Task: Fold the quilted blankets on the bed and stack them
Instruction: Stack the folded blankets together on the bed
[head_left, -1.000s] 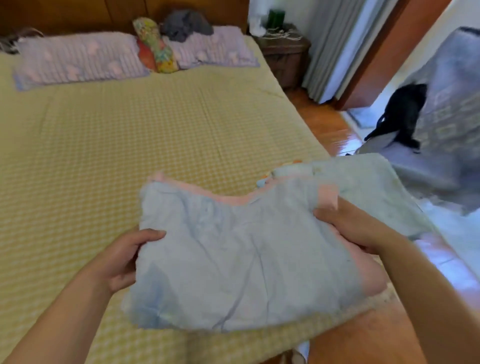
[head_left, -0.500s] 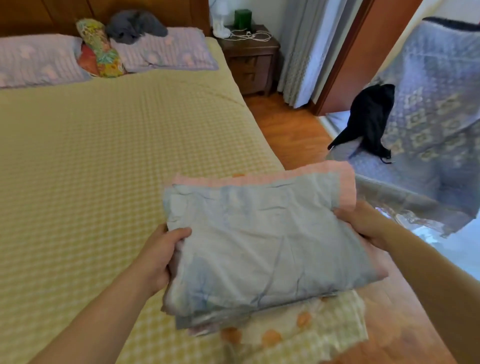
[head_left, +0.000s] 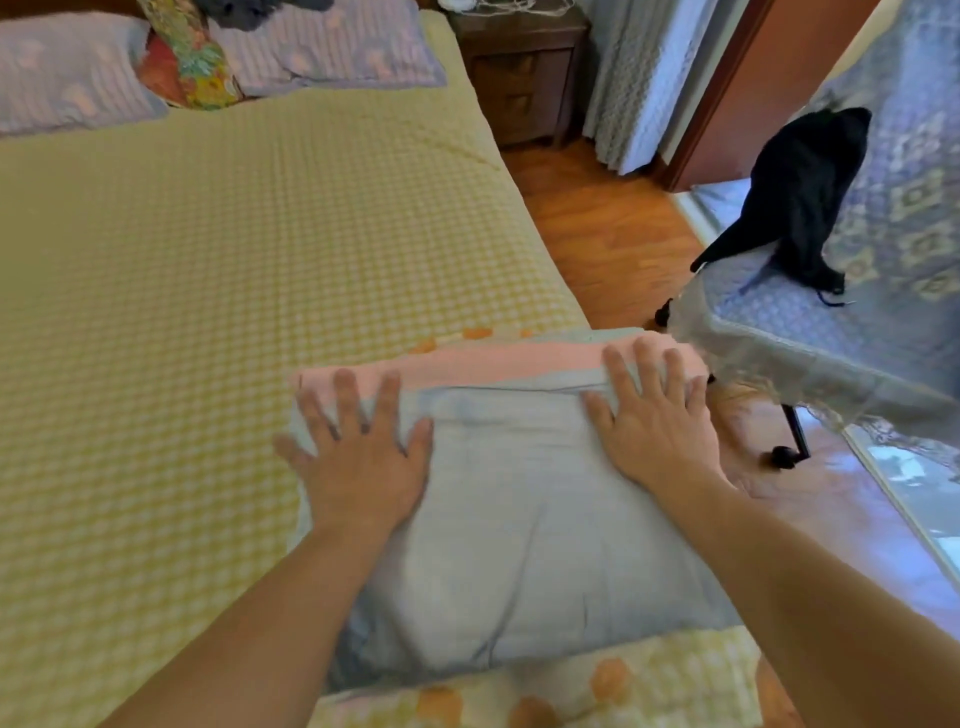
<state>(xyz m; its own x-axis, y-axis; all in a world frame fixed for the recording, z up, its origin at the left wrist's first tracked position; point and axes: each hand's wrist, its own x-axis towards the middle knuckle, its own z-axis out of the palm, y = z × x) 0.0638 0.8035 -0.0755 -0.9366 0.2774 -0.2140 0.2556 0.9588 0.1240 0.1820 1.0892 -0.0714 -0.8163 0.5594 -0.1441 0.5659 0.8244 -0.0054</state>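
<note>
A folded light-blue quilted blanket (head_left: 519, 530) with a pink border along its far edge lies at the bed's near right corner. It rests on top of another folded blanket (head_left: 649, 680), pale yellow with orange spots, whose edges show below and behind it. My left hand (head_left: 358, 457) lies flat on the blue blanket's left side with fingers spread. My right hand (head_left: 654, 421) presses flat on its right side, fingertips at the pink border.
The bed (head_left: 208, 270) has a yellow checked cover, with pillows (head_left: 67, 78) and a floral cushion (head_left: 182, 57) at its head. A wooden nightstand (head_left: 519, 78) stands beyond. A covered chair (head_left: 831, 322) carrying a black bag (head_left: 800, 192) stands close on the right.
The blue blanket was held up by both hands at its sides; it now lies on the yellow spotted blanket, and both hands have let go and press flat on top.
</note>
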